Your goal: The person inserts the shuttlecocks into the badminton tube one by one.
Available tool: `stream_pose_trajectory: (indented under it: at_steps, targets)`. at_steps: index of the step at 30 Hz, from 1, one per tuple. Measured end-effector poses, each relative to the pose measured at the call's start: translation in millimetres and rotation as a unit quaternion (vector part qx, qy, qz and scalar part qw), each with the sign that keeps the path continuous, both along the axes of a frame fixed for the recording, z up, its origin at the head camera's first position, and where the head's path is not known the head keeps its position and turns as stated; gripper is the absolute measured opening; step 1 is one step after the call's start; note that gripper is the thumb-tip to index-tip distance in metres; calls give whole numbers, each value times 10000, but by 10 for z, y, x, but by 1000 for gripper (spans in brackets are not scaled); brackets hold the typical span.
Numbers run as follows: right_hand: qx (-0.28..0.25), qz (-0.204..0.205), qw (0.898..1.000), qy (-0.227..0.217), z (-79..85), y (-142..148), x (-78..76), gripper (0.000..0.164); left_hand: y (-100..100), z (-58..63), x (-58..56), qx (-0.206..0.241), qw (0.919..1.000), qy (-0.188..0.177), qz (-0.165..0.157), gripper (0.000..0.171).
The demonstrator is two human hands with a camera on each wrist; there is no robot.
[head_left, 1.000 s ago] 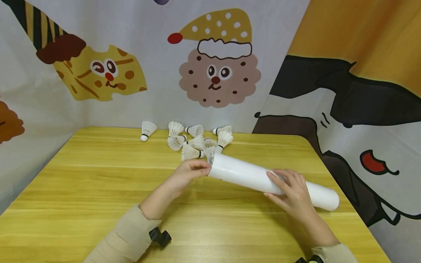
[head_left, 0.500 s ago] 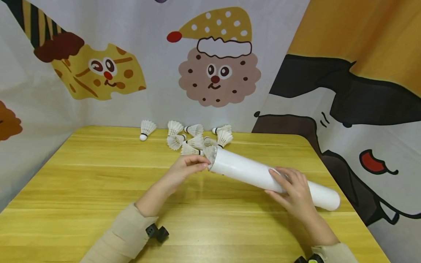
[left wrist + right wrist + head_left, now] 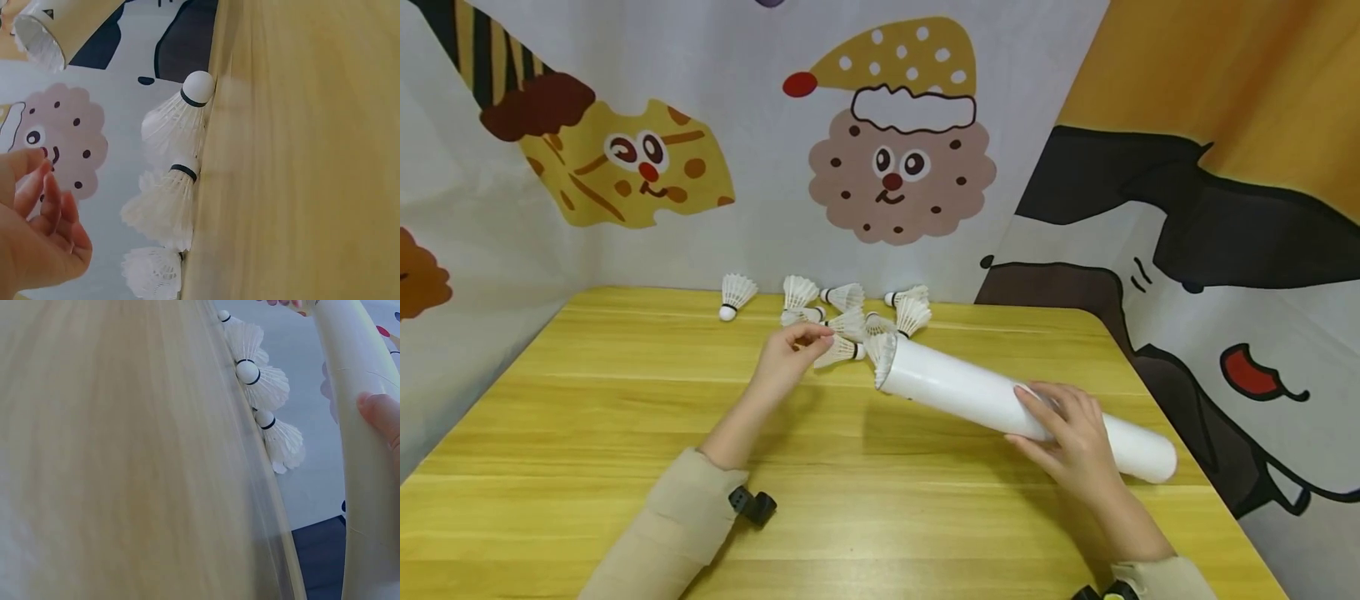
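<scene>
My right hand point(image 3: 1071, 433) grips a long white shuttlecock tube point(image 3: 951, 379) round its middle, tilted with its mouth to the left and raised. White feathers show at the tube's mouth. To the left of that mouth is my left hand point(image 3: 786, 354), fingers loosely bent, thumb and forefinger close together, nothing seen between them. Just beyond its fingertips in the head view lies a white feather shuttlecock point(image 3: 838, 351), one of several in a loose group; whether they touch is unclear. In the right wrist view my thumb point(image 3: 380, 415) presses along the tube.
A single shuttlecock point(image 3: 737, 293) lies apart at the back left of the wooden table point(image 3: 587, 433). The rest of the group, such as another shuttlecock point(image 3: 913, 317), lies near the back edge. Behind the table hangs a cartoon-printed cloth point(image 3: 760, 150).
My left hand has left the tube's mouth and moved left and slightly back toward the loose shuttlecocks. Feathers now sit at the mouth. My right hand and the tube have barely moved.
</scene>
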State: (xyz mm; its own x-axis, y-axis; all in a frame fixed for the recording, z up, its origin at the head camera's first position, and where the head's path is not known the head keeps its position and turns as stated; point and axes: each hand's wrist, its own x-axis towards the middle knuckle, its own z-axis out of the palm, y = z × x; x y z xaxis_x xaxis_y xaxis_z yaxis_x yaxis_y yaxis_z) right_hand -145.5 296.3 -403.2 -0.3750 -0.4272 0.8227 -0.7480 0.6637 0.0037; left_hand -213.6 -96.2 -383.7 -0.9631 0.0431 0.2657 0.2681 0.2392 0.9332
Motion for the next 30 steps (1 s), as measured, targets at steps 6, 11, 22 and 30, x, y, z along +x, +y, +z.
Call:
stream_pose_trajectory:
  at_steps: [6, 11, 22, 30]
  targets:
    - [-17, 27, 10000, 43, 5, 0, 3, 56, -2, -75, -112, -1, 9988, -43, 487, 21]
    - [-26, 57, 10000, 42, 6, -2, 6, 56, -5, -175, -205, 51, 9963, -297, 805, 24]
    - [7, 40, 10000, -28, -5, -8, 12, 56, -3, -374, -281, 8, 9870, -1452, 689, 31]
    - [39, 35, 10000, -49, -7, -8, 7, 56, 35, -407, -262, 244, 9848, -1459, 906, 23]
